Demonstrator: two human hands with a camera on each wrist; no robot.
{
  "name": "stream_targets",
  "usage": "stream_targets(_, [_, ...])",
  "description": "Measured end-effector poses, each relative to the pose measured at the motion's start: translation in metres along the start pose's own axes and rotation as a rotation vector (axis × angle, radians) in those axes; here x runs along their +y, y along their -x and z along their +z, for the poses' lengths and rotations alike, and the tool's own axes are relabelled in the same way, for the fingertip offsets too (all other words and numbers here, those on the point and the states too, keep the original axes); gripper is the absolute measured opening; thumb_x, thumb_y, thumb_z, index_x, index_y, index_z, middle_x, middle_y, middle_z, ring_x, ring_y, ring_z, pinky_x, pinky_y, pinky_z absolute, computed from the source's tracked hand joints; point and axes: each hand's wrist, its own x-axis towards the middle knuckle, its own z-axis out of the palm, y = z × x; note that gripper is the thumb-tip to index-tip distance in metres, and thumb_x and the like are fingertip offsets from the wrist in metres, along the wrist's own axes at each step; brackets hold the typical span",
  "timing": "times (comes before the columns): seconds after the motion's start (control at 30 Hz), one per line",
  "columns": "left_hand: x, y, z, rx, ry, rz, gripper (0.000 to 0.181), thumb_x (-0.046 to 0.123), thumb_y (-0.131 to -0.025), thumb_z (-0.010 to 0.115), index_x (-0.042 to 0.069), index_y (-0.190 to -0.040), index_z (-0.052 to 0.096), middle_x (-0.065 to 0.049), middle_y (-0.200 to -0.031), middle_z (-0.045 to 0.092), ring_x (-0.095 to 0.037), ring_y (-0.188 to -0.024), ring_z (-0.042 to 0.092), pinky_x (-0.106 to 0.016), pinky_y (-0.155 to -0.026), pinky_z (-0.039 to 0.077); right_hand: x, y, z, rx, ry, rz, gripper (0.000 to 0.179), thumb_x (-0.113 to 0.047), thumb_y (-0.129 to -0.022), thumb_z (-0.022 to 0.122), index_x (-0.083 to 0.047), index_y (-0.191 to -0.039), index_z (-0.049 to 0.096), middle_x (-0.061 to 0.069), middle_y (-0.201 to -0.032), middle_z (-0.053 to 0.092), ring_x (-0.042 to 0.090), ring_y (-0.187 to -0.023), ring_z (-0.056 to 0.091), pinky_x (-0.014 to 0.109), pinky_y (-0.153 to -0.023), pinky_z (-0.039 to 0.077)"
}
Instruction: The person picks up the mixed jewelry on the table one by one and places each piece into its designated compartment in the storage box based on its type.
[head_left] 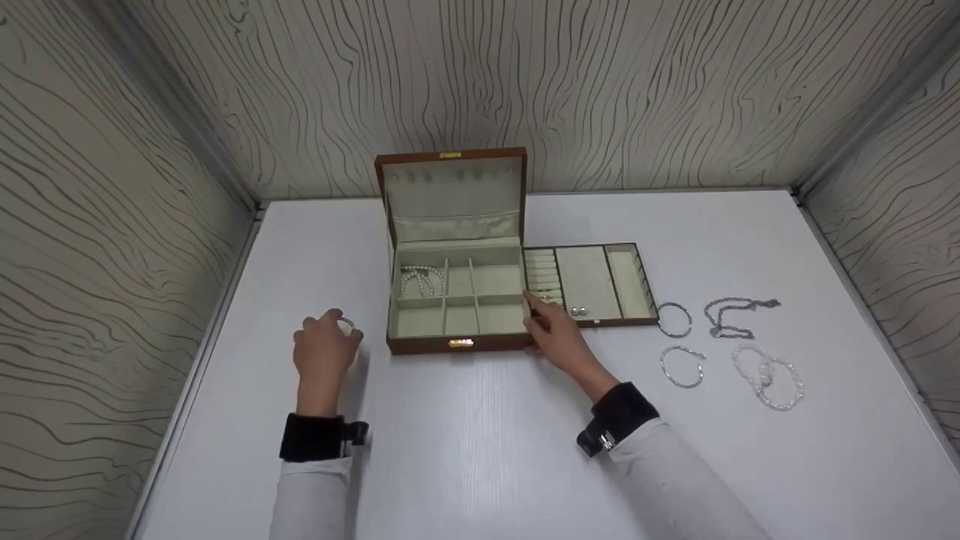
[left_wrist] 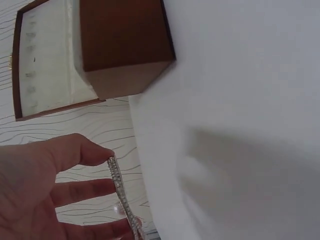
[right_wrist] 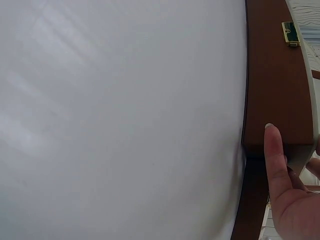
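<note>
My left hand (head_left: 326,352) pinches a rhinestone bracelet (left_wrist: 120,190) between thumb and fingers, above the table left of the jewelry box. A pearl (left_wrist: 119,208) shows beside the bracelet in the left wrist view. The brown jewelry box (head_left: 424,346) has its lid (head_left: 454,191) up and a cream, divided inside. A pearl strand (head_left: 424,271) lies in its back left compartment. At the box's front right corner, my right hand (head_left: 559,337) grips the wall, its thumb (right_wrist: 273,142) against the front face; some fingertips are hidden at the side.
A side tray (head_left: 590,323) extends right from the box, with ring rolls (head_left: 541,270) and two pearl earrings (head_left: 578,310). Right of it lie two bracelets (head_left: 675,321), a dark chain (head_left: 724,304) and a clear bead strand (head_left: 780,405). Patterned walls (head_left: 600,90) border the white table (head_left: 465,442).
</note>
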Motion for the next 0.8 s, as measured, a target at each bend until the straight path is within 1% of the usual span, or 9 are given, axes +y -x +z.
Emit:
stream_targets(0.1, [0.01, 0.004, -0.005, 0.05, 0.004, 0.059, 0.042, 0.017, -0.087, 0.069, -0.003, -0.124, 0.063, -0.034, -0.106, 0.058, -0.05, -0.094, 0.057, -0.055, -0.072, 0.051, 0.0, 0.0, 0.0, -0.003, -0.006, 0.003, 0.051, -0.015, -0.102, 0.054, -0.014, -0.151, 0.041, 0.016, -0.124, 0.054, 0.017, -0.083, 0.057, 0.035, -0.074, 0.05])
stream_targets(0.2, [0.02, 0.008, -0.009, 0.106, 0.014, 0.128, 0.039, 0.015, -0.087, 0.069, -0.003, -0.122, 0.065, -0.035, -0.106, 0.059, -0.05, -0.093, 0.058, -0.055, -0.073, 0.052, 0.001, 0.0, 0.0, -0.004, -0.006, 0.002, 0.051, -0.014, -0.101, 0.055, -0.014, -0.151, 0.04, 0.016, -0.124, 0.053, 0.017, -0.082, 0.057, 0.034, -0.073, 0.05])
stream_targets(0.3, [0.03, 0.011, -0.01, 0.126, 0.03, 0.182, 0.037, 0.014, -0.088, 0.069, -0.002, -0.121, 0.066, -0.034, -0.107, 0.06, -0.049, -0.093, 0.058, -0.055, -0.074, 0.052, 0.001, 0.0, 0.0, -0.003, -0.008, -0.003, 0.052, -0.014, -0.101, 0.055, -0.013, -0.151, 0.04, 0.016, -0.123, 0.053, 0.017, -0.084, 0.057, 0.034, -0.073, 0.051])
stream_targets(0.43, [0.046, 0.016, -0.006, 0.102, 0.037, 0.25, 0.035, 0.016, -0.089, 0.068, 0.0, -0.121, 0.067, -0.031, -0.109, 0.061, -0.046, -0.095, 0.06, -0.052, -0.075, 0.053, 0.0, -0.001, 0.0, -0.005, -0.026, -0.002, 0.051, -0.013, -0.101, 0.054, -0.011, -0.15, 0.04, 0.017, -0.123, 0.053, 0.018, -0.087, 0.058, 0.034, -0.074, 0.053])
stream_targets(0.63, [0.068, 0.023, 0.009, 0.051, 0.048, 0.374, 0.03, 0.015, -0.089, 0.069, 0.004, -0.117, 0.069, -0.028, -0.107, 0.062, -0.044, -0.096, 0.06, -0.049, -0.075, 0.054, -0.001, -0.001, 0.0, -0.016, -0.015, 0.02, 0.052, -0.015, -0.102, 0.055, -0.014, -0.151, 0.039, 0.017, -0.129, 0.052, 0.018, -0.089, 0.058, 0.033, -0.074, 0.051])
stream_targets(0.8, [0.083, 0.024, 0.018, -0.003, 0.051, 0.426, 0.029, 0.016, -0.09, 0.068, 0.005, -0.118, 0.069, -0.027, -0.108, 0.062, -0.042, -0.094, 0.06, -0.047, -0.072, 0.055, -0.001, -0.001, 0.0, -0.014, -0.015, 0.023, 0.052, -0.015, -0.101, 0.055, -0.014, -0.151, 0.039, 0.016, -0.128, 0.053, 0.018, -0.091, 0.059, 0.033, -0.073, 0.052])
